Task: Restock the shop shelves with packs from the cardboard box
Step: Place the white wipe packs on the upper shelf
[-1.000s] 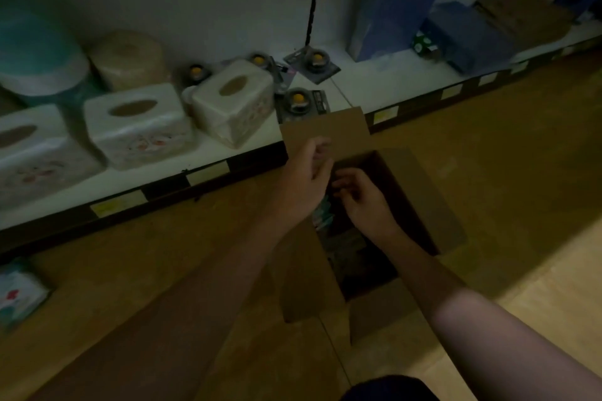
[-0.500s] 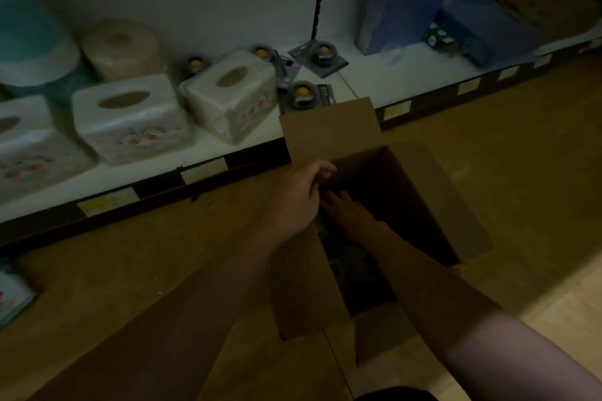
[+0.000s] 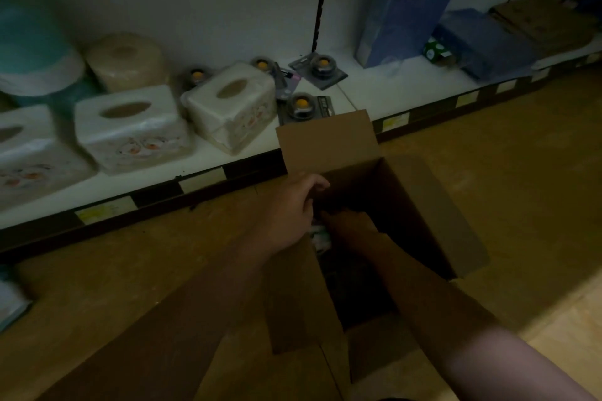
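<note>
An open cardboard box stands on the floor in front of the low white shelf. My left hand is at the box's left rim, its fingers curled down inside; what they hold is hidden. Deeper in the dark box is my right hand, fingers out of sight. A pale pack shows between the two hands. On the shelf behind the box lie carded packs with round orange-centred items.
White tissue boxes and wrapped rolls fill the shelf's left part. A tall blue box and flat cartons stand to the right. A small pack lies on the floor at far left.
Both hands have dropped from above the box down into it. The right hand has gone deeper into the dark interior. The view has shifted slightly.
</note>
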The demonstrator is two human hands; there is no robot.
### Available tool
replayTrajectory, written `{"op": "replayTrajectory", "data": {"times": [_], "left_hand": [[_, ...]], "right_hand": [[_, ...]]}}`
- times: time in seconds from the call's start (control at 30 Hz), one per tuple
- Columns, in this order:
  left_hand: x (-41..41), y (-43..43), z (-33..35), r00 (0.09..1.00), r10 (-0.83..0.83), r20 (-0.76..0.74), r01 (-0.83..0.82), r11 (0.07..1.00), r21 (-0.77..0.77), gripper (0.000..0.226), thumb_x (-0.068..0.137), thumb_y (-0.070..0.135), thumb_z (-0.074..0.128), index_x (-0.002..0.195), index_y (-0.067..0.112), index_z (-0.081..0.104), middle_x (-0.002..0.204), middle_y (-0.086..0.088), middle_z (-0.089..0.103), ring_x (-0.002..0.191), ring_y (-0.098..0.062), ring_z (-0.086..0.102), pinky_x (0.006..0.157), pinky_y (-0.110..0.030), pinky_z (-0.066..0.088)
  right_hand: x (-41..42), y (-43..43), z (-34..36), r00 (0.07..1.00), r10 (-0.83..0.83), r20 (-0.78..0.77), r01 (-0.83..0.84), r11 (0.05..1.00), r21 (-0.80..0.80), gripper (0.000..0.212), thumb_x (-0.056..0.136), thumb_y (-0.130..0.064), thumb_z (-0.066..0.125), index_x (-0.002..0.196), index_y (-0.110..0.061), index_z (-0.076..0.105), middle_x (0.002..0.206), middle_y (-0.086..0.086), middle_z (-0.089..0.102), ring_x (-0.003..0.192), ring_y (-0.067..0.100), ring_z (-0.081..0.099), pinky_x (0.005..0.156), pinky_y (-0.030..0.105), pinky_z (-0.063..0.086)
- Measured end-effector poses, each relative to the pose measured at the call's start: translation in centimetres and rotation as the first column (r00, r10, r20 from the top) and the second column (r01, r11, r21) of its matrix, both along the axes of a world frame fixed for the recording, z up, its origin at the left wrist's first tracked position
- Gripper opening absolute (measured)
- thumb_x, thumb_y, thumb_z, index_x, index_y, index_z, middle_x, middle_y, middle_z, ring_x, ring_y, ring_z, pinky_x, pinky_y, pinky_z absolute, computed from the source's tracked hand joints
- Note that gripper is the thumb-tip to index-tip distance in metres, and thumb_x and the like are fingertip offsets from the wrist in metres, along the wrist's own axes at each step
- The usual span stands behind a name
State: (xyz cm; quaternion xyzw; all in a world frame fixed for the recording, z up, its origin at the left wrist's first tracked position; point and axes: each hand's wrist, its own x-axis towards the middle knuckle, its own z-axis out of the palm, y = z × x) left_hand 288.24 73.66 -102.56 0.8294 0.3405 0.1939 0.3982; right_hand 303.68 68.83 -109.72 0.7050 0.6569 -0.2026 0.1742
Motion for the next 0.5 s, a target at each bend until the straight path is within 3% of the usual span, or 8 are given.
{"op": "replayTrajectory", "data": {"times": [0.13, 0.2, 0.27, 0.37, 0.43, 0.5], "left_hand": [[0.0, -0.3, 0.7, 0.998, 0.031, 0.061, -0.026, 0.996, -0.090, 0.035, 0.090, 0.002, 0.057, 0.123, 0.013, 0.055, 0.124, 0.000, 0.053, 0.111, -0.006, 0.048, 0.085, -0.001, 0.035], [0.0, -0.2, 1.2, 0.997, 0.037, 0.067, -0.025, 0.985, -0.168, 0.047, 0.088, 0.018, 0.067, 0.131, 0.018, 0.049, 0.126, 0.005, 0.049, 0.110, -0.003, 0.045, 0.083, -0.004, 0.036], [0.0, 0.0, 1.8, 0.997, 0.024, 0.074, -0.004, 0.968, -0.251, 0.065, 0.079, 0.030, 0.075, 0.137, 0.026, 0.043, 0.127, 0.010, 0.047, 0.111, -0.003, 0.045, 0.086, -0.016, 0.041], [0.1, 0.0, 2.7, 0.992, 0.013, 0.124, 0.031, 0.939, -0.344, 0.077, 0.068, 0.033, 0.082, 0.132, 0.036, 0.041, 0.119, 0.021, 0.050, 0.105, 0.004, 0.050, 0.083, -0.009, 0.044], [0.2, 0.1, 3.0, 0.993, -0.003, 0.117, 0.049, 0.921, -0.386, 0.083, 0.057, 0.045, 0.084, 0.129, 0.039, 0.044, 0.118, 0.023, 0.053, 0.107, 0.004, 0.052, 0.086, -0.012, 0.045], [0.3, 0.3, 3.1, 0.994, -0.009, 0.113, 0.059, 0.895, -0.441, 0.095, 0.048, 0.058, 0.086, 0.133, 0.038, 0.046, 0.124, 0.018, 0.057, 0.112, -0.002, 0.055, 0.093, -0.025, 0.049]], "right_hand": [[1.8, -1.9, 4.5, 0.975, -0.146, -0.168, 0.172, 0.973, 0.152, 0.061, 0.071, -0.048, 0.075, 0.116, -0.019, 0.046, 0.118, 0.004, 0.057, 0.107, 0.026, 0.057, 0.078, 0.034, 0.049], [2.1, -1.9, 7.4, 0.949, -0.181, -0.260, 0.234, 0.953, 0.192, 0.059, 0.067, -0.049, 0.077, 0.108, -0.020, 0.045, 0.110, 0.001, 0.058, 0.097, 0.020, 0.057, 0.074, 0.033, 0.051], [2.2, -1.9, 10.3, 0.919, -0.173, -0.354, 0.261, 0.940, 0.220, 0.060, 0.066, -0.046, 0.079, 0.110, -0.020, 0.048, 0.107, -0.002, 0.060, 0.091, 0.013, 0.058, 0.071, 0.027, 0.051], [2.6, -2.1, 13.7, 0.888, -0.132, -0.440, 0.264, 0.930, 0.254, 0.055, 0.068, -0.034, 0.082, 0.111, -0.019, 0.051, 0.101, -0.007, 0.060, 0.083, 0.005, 0.055, 0.061, 0.007, 0.041], [3.0, -2.3, 15.1, 0.870, -0.123, -0.478, 0.272, 0.928, 0.256, 0.063, 0.069, -0.036, 0.082, 0.121, -0.021, 0.050, 0.106, -0.010, 0.060, 0.087, 0.003, 0.056, 0.067, 0.011, 0.045], [3.4, -2.2, 16.0, 0.817, -0.141, -0.559, 0.312, 0.923, 0.223, 0.076, 0.069, -0.039, 0.082, 0.133, -0.027, 0.043, 0.113, -0.012, 0.057, 0.096, 0.001, 0.056, 0.074, 0.009, 0.047]]}}
